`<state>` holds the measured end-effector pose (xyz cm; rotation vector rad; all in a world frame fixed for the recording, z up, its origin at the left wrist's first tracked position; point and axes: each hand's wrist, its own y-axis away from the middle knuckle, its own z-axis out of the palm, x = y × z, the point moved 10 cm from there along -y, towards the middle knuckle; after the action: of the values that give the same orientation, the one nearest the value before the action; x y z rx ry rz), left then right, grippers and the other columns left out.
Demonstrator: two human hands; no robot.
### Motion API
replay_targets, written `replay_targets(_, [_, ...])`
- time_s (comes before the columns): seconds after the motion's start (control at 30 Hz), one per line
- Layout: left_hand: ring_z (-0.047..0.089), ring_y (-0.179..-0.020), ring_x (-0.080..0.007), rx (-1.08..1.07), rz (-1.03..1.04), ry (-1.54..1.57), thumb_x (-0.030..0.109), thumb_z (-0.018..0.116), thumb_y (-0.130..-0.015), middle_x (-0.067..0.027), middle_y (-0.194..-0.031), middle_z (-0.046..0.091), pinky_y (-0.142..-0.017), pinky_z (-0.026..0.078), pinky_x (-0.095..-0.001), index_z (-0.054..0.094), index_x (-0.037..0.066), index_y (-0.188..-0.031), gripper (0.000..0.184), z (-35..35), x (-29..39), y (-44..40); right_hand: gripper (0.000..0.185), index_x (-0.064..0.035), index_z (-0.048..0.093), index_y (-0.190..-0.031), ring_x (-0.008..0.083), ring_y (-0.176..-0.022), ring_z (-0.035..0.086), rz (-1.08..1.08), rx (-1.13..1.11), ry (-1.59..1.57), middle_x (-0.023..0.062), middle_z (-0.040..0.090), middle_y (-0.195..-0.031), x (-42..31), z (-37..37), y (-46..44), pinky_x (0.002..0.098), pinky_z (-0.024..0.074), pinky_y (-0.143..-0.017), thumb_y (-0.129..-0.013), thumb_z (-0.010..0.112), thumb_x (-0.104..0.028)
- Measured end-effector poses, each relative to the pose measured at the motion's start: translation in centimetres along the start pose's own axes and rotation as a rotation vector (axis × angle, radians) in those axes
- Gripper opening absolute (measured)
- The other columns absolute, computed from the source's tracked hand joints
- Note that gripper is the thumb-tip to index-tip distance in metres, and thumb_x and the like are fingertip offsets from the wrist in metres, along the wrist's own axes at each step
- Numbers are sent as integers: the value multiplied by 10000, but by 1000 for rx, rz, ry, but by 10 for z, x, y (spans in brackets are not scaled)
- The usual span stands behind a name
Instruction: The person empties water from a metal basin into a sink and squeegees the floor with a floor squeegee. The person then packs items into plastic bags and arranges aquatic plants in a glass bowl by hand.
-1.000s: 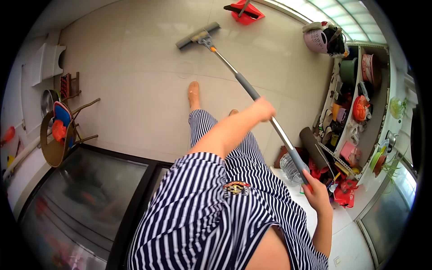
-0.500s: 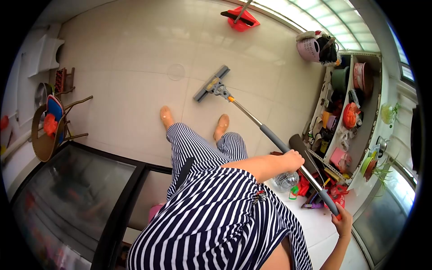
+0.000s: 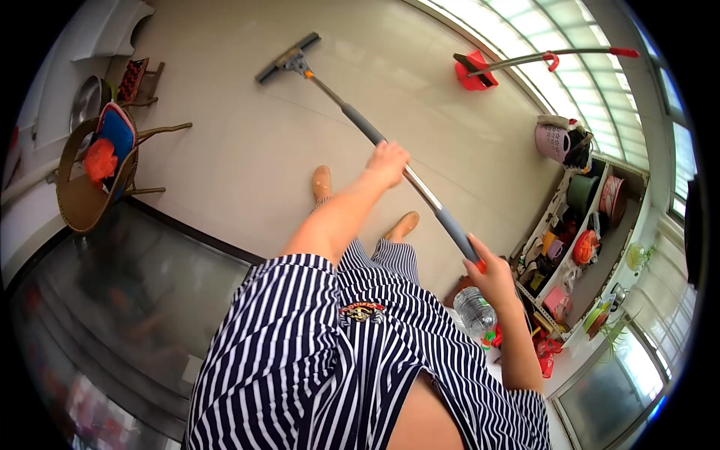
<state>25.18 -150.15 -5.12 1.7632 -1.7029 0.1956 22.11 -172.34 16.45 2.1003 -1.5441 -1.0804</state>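
A sponge mop (image 3: 429,196) with a grey, flat head stretches diagonally across the view, its head resting on the tiled floor (image 3: 225,142) at the upper left. My left hand (image 3: 388,163) is wrapped round the middle of its handle, just below the upper grey sleeve. Lower down, my right hand (image 3: 491,271) grips the grey end of the handle, where a bit of orange-red shows. Both of my feet, in tan slippers (image 3: 321,182), stand on the floor below the mop.
At left stands a brown chair (image 3: 82,196) holding a red bag. A red dustpan (image 3: 475,73) with long handles is by the window. A pink basket (image 3: 553,141), an open shelf (image 3: 600,247) of goods and a clear plastic bottle (image 3: 474,309) are at right.
The mop head has moved up and left, away from my feet. Both hands, still on the handle, have shifted up and left in view. The camera view has turned too.
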Motion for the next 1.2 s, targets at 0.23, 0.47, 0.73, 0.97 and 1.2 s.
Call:
replay_targets(0.23, [252, -1421, -297, 208, -336, 19, 53, 500, -871, -51, -1530, 306, -1145, 250, -431, 466, 199, -1366, 517, -128, -160, 51, 541, -158, 464, -1372, 359, -903, 651, -282, 2, -21, 170, 686, -944, -227, 98, -181, 435, 512, -802, -860, 597, -268])
replay_targets(0.47, [266, -1418, -256, 205, -476, -147, 46, 479, -892, -36, -1516, 309, -1146, 251, -451, 448, 163, -1366, 489, -103, -172, 125, 598, -157, 331, -1438, 404, -903, 644, -290, -95, -10, 215, 668, -986, -232, 187, -154, 483, 507, -795, -901, 564, -280])
replay_targets(0.73, [453, -1265, -220, -154, 167, -11, 128, 600, -837, -10, -1206, 596, -1103, 273, -537, 600, 245, -1184, 366, 88, 34, 109, 589, -175, 420, -1423, 316, -692, 640, 0, -187, -57, 187, 638, -780, 29, 119, 89, 378, 501, -666, -876, 638, -180])
replay_targets(0.97, [644, -947, -221, -497, 382, -4, 353, 694, -769, -19, -884, 694, -893, 413, -429, 713, 224, -911, 193, 182, 195, 147, 616, -96, 530, -1338, 181, -660, 630, 122, -162, 84, 133, 672, -842, 136, 30, 255, 291, 498, -647, -757, 733, -73])
replay_targets(1.2, [641, -970, -223, -269, 105, 76, 277, 635, -780, -41, -908, 700, -905, 413, -437, 731, 191, -891, 170, 128, 131, 138, 505, -87, 654, -1173, 231, -618, 615, -251, -18, 246, 126, 646, -772, 77, -25, 186, 330, 493, -608, -682, 769, -62])
